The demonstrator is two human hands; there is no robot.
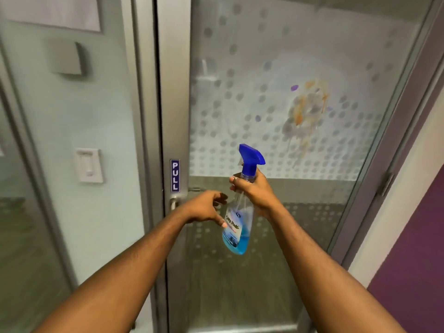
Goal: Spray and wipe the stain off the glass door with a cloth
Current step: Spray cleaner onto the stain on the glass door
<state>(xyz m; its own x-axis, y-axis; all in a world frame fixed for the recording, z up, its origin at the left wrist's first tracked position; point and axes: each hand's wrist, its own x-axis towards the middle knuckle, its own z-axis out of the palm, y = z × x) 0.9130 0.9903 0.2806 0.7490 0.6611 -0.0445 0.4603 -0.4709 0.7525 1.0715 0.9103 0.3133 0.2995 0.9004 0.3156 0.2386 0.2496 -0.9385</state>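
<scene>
Head view is showing the right hand (252, 191) gripping the spray bottle (240, 212) by its neck, left hand (206, 207) hovering open beside it; the stain (307, 104) is sitting at one o'clock on the glass door (264, 56), so the nozzle needs raising toward it.

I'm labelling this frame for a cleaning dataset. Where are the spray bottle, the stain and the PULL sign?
spray bottle (236, 233), head view, on its label.
stain (307, 104), head view, middle of the orange-brown smear.
PULL sign (175, 175), head view, centre of the blue plate.

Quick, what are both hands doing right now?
Left hand: open, holding nothing, fingers beside the spray bottle.
Right hand: closed around the spray bottle's neck.
</scene>
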